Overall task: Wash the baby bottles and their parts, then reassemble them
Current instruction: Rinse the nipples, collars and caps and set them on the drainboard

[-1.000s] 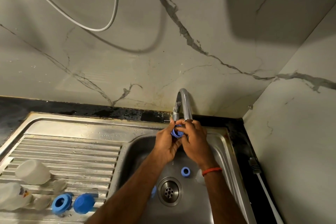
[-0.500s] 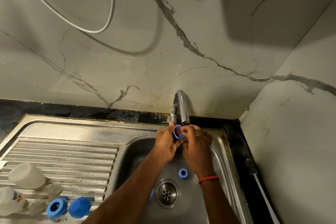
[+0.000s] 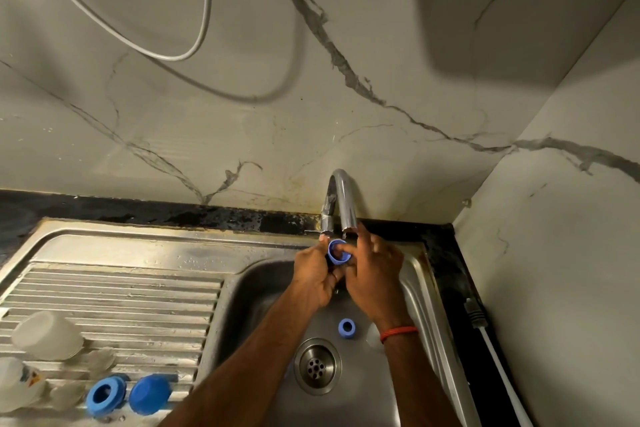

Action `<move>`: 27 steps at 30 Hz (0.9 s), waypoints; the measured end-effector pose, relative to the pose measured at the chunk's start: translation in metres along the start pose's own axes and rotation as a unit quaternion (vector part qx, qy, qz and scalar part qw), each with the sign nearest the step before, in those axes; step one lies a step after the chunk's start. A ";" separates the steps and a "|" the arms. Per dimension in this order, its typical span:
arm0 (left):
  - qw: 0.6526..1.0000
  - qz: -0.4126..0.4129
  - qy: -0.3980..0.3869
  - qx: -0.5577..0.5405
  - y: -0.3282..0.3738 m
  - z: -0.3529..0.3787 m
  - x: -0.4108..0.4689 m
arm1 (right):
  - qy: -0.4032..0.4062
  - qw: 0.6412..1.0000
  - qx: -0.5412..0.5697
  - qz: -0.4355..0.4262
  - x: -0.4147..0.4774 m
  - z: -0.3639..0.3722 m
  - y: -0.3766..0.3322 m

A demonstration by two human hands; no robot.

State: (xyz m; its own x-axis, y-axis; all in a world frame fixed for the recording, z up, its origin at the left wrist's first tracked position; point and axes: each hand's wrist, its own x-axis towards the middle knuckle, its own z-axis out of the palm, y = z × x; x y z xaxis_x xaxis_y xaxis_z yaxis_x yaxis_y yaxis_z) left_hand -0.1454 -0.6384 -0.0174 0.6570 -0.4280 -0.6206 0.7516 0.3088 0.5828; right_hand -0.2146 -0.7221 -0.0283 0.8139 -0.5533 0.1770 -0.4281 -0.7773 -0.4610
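Note:
Under the tap spout, my left hand grips a small blue ring. My right hand has a finger inside the ring's opening, the other fingers spread. A second small blue ring lies in the sink basin above the drain. On the draining board at the lower left sit a blue collar ring, a blue cap, a clear cup-shaped cover, a clear bottle and clear teats.
A marble wall stands behind the sink and another closes in on the right. A white cable with a plug lies on the dark counter strip right of the basin. A grey hose loops on the back wall.
The hands stay under the spout with the blue ring. My right hand's fingers have spread and one finger now sits in the ring's opening. The camera shifted slightly.

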 end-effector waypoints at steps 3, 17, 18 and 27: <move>1.000 -0.006 0.002 -0.005 0.003 0.003 -0.001 | 0.005 1.000 0.000 -0.028 -0.003 0.000 0.003; 0.995 0.025 -0.086 0.038 -0.007 -0.003 -0.007 | 0.042 0.958 0.257 0.118 0.015 0.005 0.000; 0.994 0.034 -0.091 0.048 -0.008 -0.003 -0.007 | 0.050 0.962 0.236 0.126 0.018 0.005 0.000; 0.995 0.064 -0.008 0.079 0.005 -0.005 0.005 | -0.057 0.983 0.062 -0.163 0.018 0.014 -0.005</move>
State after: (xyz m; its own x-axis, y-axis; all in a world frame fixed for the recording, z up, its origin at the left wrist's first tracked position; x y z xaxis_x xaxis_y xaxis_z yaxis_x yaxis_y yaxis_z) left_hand -0.1380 -0.6344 -0.0204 0.7448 -0.4075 -0.5284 0.6427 0.2252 0.7322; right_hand -0.1924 -0.7241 -0.0349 0.9420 -0.2373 0.2373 -0.0915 -0.8619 -0.4987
